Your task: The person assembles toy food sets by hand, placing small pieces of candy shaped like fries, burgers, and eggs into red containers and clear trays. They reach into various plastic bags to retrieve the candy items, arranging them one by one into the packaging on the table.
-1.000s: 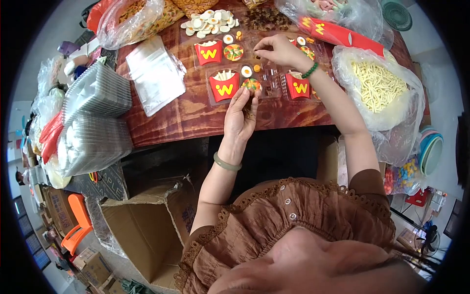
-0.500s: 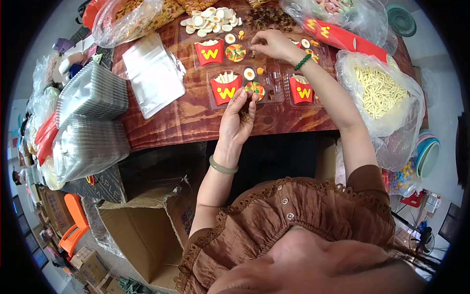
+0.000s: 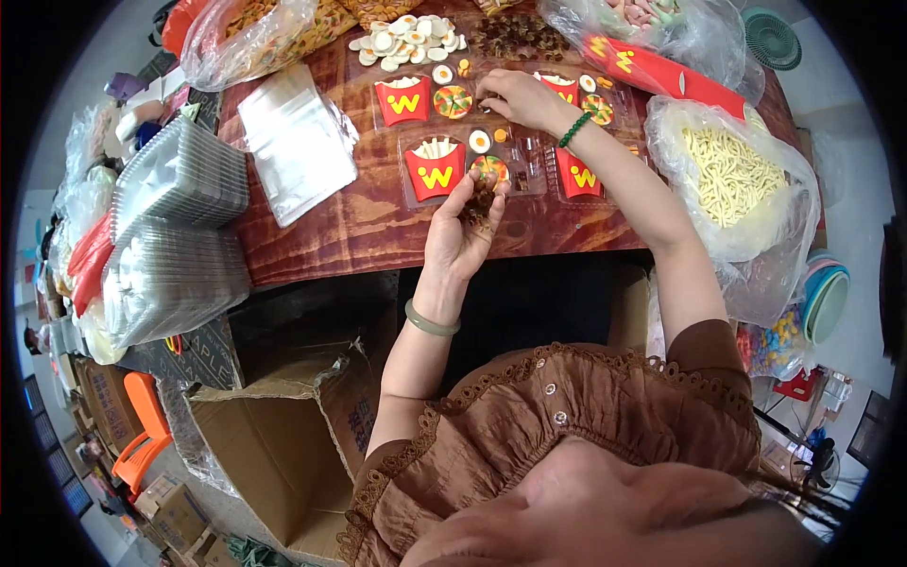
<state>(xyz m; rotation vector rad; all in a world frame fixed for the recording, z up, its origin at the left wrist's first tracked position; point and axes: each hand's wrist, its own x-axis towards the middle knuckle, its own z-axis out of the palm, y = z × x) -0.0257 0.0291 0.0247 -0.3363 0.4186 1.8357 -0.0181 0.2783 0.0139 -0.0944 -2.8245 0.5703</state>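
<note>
Left hand [image 3: 455, 236]: is curling its fingers around a small cluster of brown pieces [image 3: 480, 203], palm partly turned up, before the front-left clear tray [image 3: 531, 168].
Right hand [image 3: 518, 97]: is hovering palm-down at the right end of the rear-left clear tray; its fingers are bending close together, and whether they are gripping a piece cannot be told.
Governing relation: the held cluster is lying nearer the body than the right fingers, almost straight below them in view; the rear-left tray is running lengthwise left to right, with the right hand nearer to it.
Brown pieces, appearance: are looking dark, glossy and irregular; single shapes and long axes are too small to tell.
Brown pile [image 3: 520, 38]: is lying loose on the counter [image 3: 340, 241], beyond the right hand.
Rear-left tray contents: red fries carton [image 3: 402, 100], egg slice [image 3: 442, 75] and pizza disc [image 3: 453, 101] are sitting left of the right fingers.
</note>
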